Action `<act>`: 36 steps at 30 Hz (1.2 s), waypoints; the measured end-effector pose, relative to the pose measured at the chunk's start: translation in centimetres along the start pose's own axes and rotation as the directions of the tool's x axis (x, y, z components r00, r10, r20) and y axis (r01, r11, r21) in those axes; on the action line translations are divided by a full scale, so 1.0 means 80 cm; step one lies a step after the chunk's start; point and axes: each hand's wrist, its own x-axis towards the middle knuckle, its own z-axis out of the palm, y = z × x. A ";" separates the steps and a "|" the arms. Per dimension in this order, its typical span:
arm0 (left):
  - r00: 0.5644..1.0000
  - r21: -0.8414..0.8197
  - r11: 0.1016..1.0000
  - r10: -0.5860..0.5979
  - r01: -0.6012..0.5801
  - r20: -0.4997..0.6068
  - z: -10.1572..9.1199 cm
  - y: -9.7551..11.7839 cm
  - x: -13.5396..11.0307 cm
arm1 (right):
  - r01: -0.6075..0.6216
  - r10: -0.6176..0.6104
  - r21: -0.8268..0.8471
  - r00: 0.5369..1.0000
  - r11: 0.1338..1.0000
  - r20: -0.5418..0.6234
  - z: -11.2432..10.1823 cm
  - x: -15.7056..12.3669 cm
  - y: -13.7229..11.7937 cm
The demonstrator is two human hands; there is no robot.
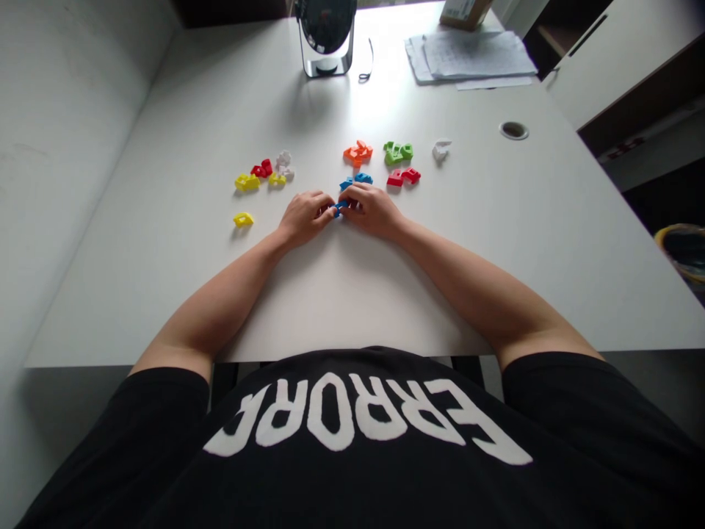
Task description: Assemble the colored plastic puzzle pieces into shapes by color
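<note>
Between the fingertips of my left hand (pixel 307 215) and my right hand (pixel 370 210) is a small blue plastic piece (pixel 338 210), low over the white table. Both hands are closed in a pinch on it, and the fingers hide much of its shape. Just beyond my right hand lie more blue pieces (pixel 362 178), partly covered by the fingers. Orange pieces (pixel 358 153) form a small heap behind those. A single yellow piece (pixel 243 220) rests to the left of my left hand.
Left of centre sit yellow pieces (pixel 247 182), red pieces (pixel 263 169) and white pieces (pixel 283 163). On the right are green pieces (pixel 397 153), pinkish-red pieces (pixel 404 176) and a white piece (pixel 441 150). Farther back stand a black round-topped device (pixel 326 37), papers (pixel 476 55) and a cardboard box (pixel 464 13).
</note>
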 end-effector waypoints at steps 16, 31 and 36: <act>1.000 -0.004 1.000 0.008 -0.008 -0.015 0.000 0.001 0.000 | -0.004 0.004 -0.030 1.000 1.000 0.008 -0.001 -0.001 -0.002; 1.000 -0.018 1.000 0.005 -0.005 -0.023 0.002 -0.001 0.000 | -0.016 0.016 0.005 1.000 1.000 0.001 0.000 -0.001 -0.004; 1.000 -0.026 1.000 0.001 -0.002 -0.023 0.002 -0.001 0.000 | -0.017 0.017 0.002 1.000 1.000 0.000 0.000 0.000 -0.004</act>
